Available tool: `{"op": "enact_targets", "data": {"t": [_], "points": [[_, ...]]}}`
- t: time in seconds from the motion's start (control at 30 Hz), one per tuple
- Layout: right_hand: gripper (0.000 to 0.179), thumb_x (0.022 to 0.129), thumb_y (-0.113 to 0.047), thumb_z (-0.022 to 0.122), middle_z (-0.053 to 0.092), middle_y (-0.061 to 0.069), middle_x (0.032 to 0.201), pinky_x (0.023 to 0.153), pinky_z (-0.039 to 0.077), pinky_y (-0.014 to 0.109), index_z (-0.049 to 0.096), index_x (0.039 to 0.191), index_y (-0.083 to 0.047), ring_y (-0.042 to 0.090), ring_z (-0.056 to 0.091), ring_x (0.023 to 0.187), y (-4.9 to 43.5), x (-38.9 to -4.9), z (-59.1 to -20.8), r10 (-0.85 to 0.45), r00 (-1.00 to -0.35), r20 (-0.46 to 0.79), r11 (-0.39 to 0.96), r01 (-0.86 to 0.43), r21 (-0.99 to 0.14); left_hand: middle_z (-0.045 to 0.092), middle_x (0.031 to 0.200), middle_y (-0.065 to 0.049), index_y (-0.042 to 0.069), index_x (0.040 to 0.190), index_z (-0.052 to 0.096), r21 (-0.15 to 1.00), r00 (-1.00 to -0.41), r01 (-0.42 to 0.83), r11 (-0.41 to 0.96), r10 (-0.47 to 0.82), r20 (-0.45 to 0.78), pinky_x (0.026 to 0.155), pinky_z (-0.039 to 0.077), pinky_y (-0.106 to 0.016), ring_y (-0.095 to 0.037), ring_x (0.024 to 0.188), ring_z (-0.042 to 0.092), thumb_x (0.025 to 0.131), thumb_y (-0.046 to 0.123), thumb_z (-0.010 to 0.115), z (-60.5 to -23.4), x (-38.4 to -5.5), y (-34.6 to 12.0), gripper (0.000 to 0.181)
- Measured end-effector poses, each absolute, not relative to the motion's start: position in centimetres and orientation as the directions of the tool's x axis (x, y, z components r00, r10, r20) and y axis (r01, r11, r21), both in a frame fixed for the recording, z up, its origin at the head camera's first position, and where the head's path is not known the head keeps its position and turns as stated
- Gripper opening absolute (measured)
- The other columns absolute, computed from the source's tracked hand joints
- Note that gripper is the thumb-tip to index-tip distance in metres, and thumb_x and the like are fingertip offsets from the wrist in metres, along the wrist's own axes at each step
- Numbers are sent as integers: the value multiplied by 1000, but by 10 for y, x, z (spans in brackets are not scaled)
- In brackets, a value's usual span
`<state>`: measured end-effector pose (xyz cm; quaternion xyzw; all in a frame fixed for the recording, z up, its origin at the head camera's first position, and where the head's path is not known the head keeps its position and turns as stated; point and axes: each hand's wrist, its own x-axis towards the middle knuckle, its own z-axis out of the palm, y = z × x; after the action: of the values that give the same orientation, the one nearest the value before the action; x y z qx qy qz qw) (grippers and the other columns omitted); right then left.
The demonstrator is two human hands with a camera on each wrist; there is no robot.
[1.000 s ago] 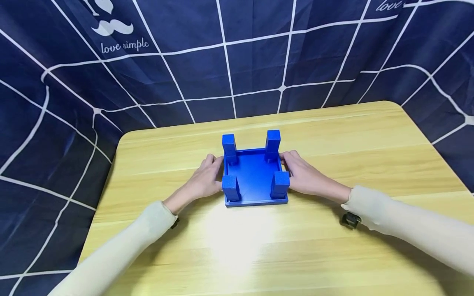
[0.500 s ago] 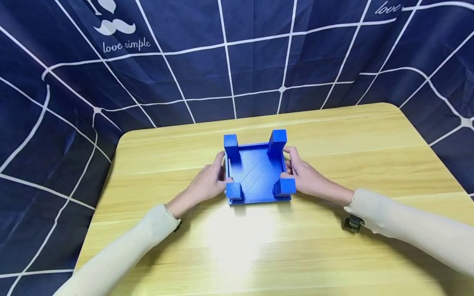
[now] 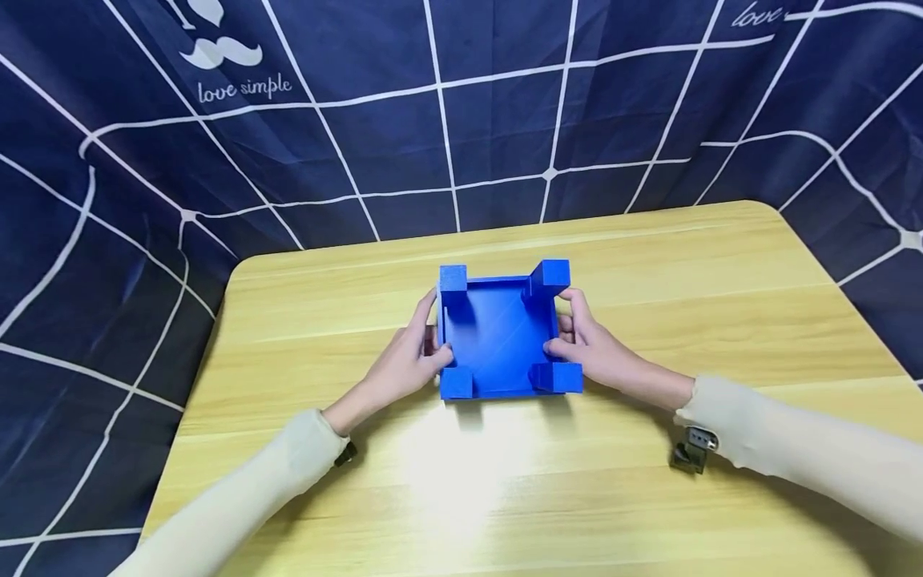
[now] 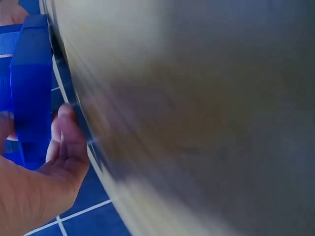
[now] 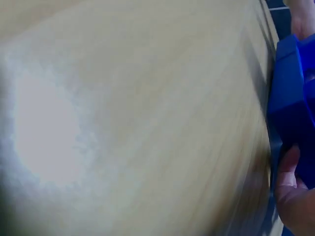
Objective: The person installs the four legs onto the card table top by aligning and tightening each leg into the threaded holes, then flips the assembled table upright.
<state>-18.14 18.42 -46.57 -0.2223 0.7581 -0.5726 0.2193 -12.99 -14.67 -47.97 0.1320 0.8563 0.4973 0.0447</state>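
A small blue table (image 3: 497,336), turned over with a leg at each corner pointing up, is between my two hands in the head view. My left hand (image 3: 404,361) grips its left rim, thumb over the edge and fingers on the outer side. On the opposite rim my right hand (image 3: 602,353) holds in the same way. The left wrist view has the blue side wall (image 4: 32,83) beside my left hand (image 4: 39,191). In the right wrist view, the blue side (image 5: 288,93) rises above my right hand (image 5: 295,196). The underside of the tabletop is hidden.
The blue table is over a light wooden desk (image 3: 324,304) with rounded far corners. Behind and beside the desk hangs a dark blue cloth (image 3: 505,128) with white lines. A bright glare patch lies on the wood in front of the blue table.
The blue table has tilted and shifted slightly right, its leg tops now turned more toward me. Both thumbs have come over the rims.
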Motion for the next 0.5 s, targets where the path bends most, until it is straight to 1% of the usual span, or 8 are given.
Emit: {"op": "enact_targets", "data": {"t": [0.07,0.17,0.23,0.3,0.37,0.43,0.47,0.5], "points": [[67,106,2,59,66,29,128,94,58,31,18,158,-9,34,68,113,187,-180,-465,-579,-810,-92,222,-48,-974,63,77,-1,17,177,13,889,-965,156,430,257,45,59,44,-29,-15,64,54,95,7,66,-468,-125,-140,98],[70,105,0,62,65,25,117,92,58,31,21,161,-12,31,66,110,190,-179,-461,-569,-815,-110,219,-21,-976,61,81,-2,13,176,16,941,-979,40,336,201,-30,61,45,-24,-13,69,53,95,1,66,-460,-120,-133,96],[71,105,-1,63,62,21,112,87,56,29,23,162,-11,27,65,103,191,-177,-456,-567,-814,-125,215,0,-977,61,84,-2,6,173,24,966,-983,-23,258,171,-69,64,46,-22,-12,73,55,94,-2,66,-458,-119,-130,89],[73,105,-3,63,62,25,119,90,57,30,25,167,-7,30,65,109,191,-176,-449,-572,-806,-153,215,33,-976,62,85,-2,-2,163,37,981,-985,-68,181,147,-95,66,48,-21,-11,75,57,93,-5,67,-455,-119,-129,76],[72,105,-6,64,63,28,137,95,57,30,28,167,0,30,66,120,192,-176,-443,-574,-798,-184,213,72,-974,62,83,-1,-7,147,50,988,-987,-97,120,119,-111,65,48,-20,-11,73,57,93,-6,68,-450,-119,-128,57],[70,106,-9,65,60,30,147,99,57,31,32,166,7,30,66,125,193,-176,-440,-570,-788,-234,208,137,-968,61,81,0,-8,133,58,989,-986,-131,72,96,-138,64,48,-19,-9,70,57,93,-7,71,-445,-118,-128,42],[69,106,-11,66,56,29,154,103,56,34,34,164,10,31,65,132,195,-177,-439,-570,-779,-262,196,180,-964,62,82,0,-7,127,60,987,-984,-152,54,85,-156,64,48,-19,-9,69,57,94,-6,74,-444,-117,-128,36],[66,107,-12,67,59,29,152,103,56,33,38,162,11,28,67,129,196,-177,-438,-565,-774,-287,184,220,-958,62,81,0,-5,123,61,984,-981,-176,34,77,-178,62,48,-20,-10,68,58,94,-4,76,-442,-116,-128,32]]}}
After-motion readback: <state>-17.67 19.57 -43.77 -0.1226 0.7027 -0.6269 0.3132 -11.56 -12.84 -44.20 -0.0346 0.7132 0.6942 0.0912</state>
